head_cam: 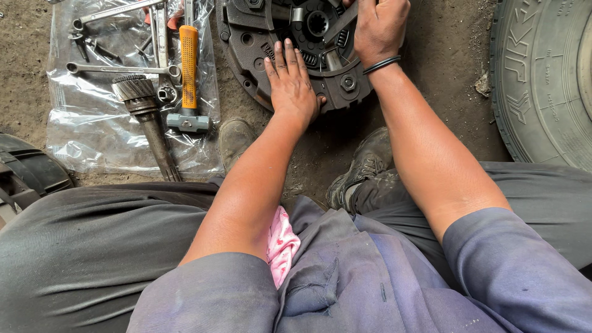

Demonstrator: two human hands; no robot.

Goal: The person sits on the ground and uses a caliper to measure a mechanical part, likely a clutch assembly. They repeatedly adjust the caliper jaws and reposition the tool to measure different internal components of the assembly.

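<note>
On the dirt floor (444,80) at twelve o'clock lies a round, rusty-brown clutch pressure plate (259,46), cast metal with bolts and a splined hub at its centre. Left hand (291,86) rests flat on its rim, fingers (285,58) spread open and straight. Right hand (379,28) curls closed over the plate's upper part, a black band at the wrist. At ten o'clock a crinkled clear plastic sheet (92,129) carries an orange-handled hammer (189,68), steel spanners (117,69) and a toothed shaft (145,114). A ribbed tyre (542,80) stands at two o'clock.
</note>
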